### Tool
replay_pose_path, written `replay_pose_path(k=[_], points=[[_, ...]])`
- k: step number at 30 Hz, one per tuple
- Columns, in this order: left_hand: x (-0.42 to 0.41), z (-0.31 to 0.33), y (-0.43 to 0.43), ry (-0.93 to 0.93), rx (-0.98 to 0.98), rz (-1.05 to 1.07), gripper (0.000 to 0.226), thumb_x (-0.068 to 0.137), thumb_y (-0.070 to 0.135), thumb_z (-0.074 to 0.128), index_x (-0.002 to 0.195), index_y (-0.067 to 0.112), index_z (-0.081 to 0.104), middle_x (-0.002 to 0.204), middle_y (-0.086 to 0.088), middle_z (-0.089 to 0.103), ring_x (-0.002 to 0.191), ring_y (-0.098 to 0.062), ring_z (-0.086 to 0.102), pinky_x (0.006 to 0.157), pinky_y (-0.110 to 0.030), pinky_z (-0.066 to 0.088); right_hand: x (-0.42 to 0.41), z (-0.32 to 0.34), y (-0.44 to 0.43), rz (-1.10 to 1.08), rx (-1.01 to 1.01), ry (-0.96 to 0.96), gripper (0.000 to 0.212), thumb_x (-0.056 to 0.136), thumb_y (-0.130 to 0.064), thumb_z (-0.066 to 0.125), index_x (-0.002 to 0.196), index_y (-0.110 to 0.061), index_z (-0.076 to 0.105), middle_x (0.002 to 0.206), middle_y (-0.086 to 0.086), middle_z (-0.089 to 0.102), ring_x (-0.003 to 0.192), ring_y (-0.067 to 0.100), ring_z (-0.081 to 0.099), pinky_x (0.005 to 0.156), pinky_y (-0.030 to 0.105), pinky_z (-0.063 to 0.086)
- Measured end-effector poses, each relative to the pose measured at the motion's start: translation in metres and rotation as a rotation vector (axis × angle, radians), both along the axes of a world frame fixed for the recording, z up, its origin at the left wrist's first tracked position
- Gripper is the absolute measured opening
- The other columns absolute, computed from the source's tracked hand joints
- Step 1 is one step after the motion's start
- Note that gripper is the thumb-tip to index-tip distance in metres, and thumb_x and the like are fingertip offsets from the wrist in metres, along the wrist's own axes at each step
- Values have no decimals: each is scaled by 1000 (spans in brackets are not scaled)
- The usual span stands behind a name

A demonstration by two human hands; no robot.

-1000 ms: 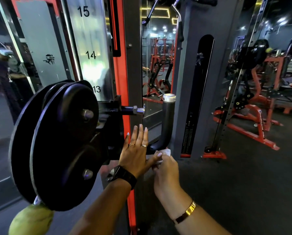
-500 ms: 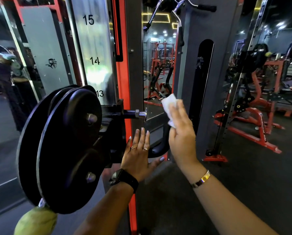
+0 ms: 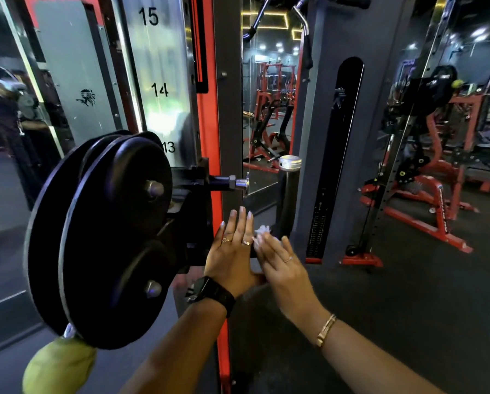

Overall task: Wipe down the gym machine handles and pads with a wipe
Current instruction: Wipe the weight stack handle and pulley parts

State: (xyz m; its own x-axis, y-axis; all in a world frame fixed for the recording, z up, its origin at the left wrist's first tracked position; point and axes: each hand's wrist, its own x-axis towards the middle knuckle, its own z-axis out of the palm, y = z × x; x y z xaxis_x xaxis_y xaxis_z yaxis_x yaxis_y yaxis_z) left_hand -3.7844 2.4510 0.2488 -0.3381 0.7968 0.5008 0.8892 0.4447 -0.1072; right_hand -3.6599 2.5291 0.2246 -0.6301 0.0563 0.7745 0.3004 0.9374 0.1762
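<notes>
A black machine handle (image 3: 287, 200) with a silver cap (image 3: 289, 162) stands upright beside the grey and red frame post (image 3: 229, 123). My right hand (image 3: 280, 261) holds a crumpled white wipe (image 3: 262, 231) against the handle's lower bend, its fingers blurred and curved over it. My left hand (image 3: 232, 248) lies flat against the black bracket at the post, fingers straight and pointing up. It wears rings and a black watch. The part of the handle under my hands is hidden.
Two black weight plates (image 3: 104, 237) jut out at the left on a pin (image 3: 238, 183). A yellow-green ball (image 3: 57, 368) hangs below them. A numbered steel column (image 3: 158, 89) rises behind. Red machines (image 3: 425, 200) stand on the dark floor at right.
My right hand has slid the wipe from the handle's top cap down to its lower bend, uncovering the silver cap. My left hand has stayed flat in place.
</notes>
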Motion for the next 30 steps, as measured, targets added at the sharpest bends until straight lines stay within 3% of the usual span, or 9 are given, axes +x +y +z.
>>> replay_pose_path(k=[3, 7, 13, 15, 18, 22, 25, 27, 30], points=[[2, 1, -1, 21, 8, 18, 95, 77, 61, 24, 150, 1, 18, 157, -17, 25, 146, -29, 25, 116, -44, 19, 2, -5, -6, 8, -37, -70, 57, 81, -2, 52, 137, -1, 44, 147, 16, 39, 143, 24, 24, 118, 40, 18], [0, 1, 0, -27, -16, -21, 116, 66, 83, 27, 150, 3, 21, 157, -16, 23, 147, -29, 17, 115, -45, 18, 30, 19, 33, 47, 310, -257, 49, 92, -2, 42, 142, -4, 41, 151, 12, 35, 143, 26, 26, 118, 41, 20], [3, 7, -4, -77, 6, -64, 122, 62, 87, 24, 146, 0, 36, 154, -17, 32, 144, -28, 17, 117, -40, 7, 33, 100, 65, -19, 670, -134, 44, 98, 3, 44, 141, -5, 44, 151, 8, 37, 141, 23, 32, 115, 40, 29], [3, 8, -5, -79, 1, -59, 121, 64, 87, 23, 146, 0, 36, 154, -17, 33, 144, -28, 17, 117, -41, 8, 27, 119, 63, -45, 658, -31, 43, 97, 3, 47, 139, -5, 47, 148, 8, 42, 139, 24, 35, 114, 41, 31], [4, 7, -4, -73, 2, -54, 121, 65, 88, 21, 146, 0, 35, 154, -17, 32, 144, -29, 17, 117, -42, 11, 22, 114, 57, -68, 546, 38, 42, 99, 5, 37, 138, -5, 48, 147, 11, 42, 139, 26, 34, 114, 42, 30], [1, 4, -2, -77, -1, -35, 122, 61, 87, 23, 149, 3, 25, 156, -16, 29, 145, -27, 15, 114, -45, 18, 26, 47, 41, -60, 250, 74, 54, 88, 14, 41, 140, -3, 43, 150, 14, 35, 143, 26, 25, 119, 42, 19], [3, 3, -1, -48, 10, -19, 116, 63, 81, 27, 150, 4, 27, 157, -15, 24, 147, -27, 15, 116, -43, 15, 20, -3, 18, 3, 79, -49, 63, 81, 6, 50, 142, -5, 38, 151, 12, 33, 145, 22, 20, 120, 38, 13], [4, 3, -1, -23, -2, -2, 110, 66, 75, 24, 150, 4, 27, 158, -14, 17, 147, -26, 11, 117, -42, 11, 18, -15, 12, 63, 95, -136, 61, 83, 1, 52, 142, -6, 38, 151, 10, 33, 145, 21, 20, 120, 37, 14], [1, 3, -2, -43, 3, -18, 117, 64, 83, 27, 152, 5, 16, 158, -13, 13, 148, -25, 7, 117, -42, 11, 32, 1, 33, 114, 201, -193, 53, 89, 0, 46, 141, -7, 39, 151, 8, 33, 144, 22, 22, 120, 37, 13]])
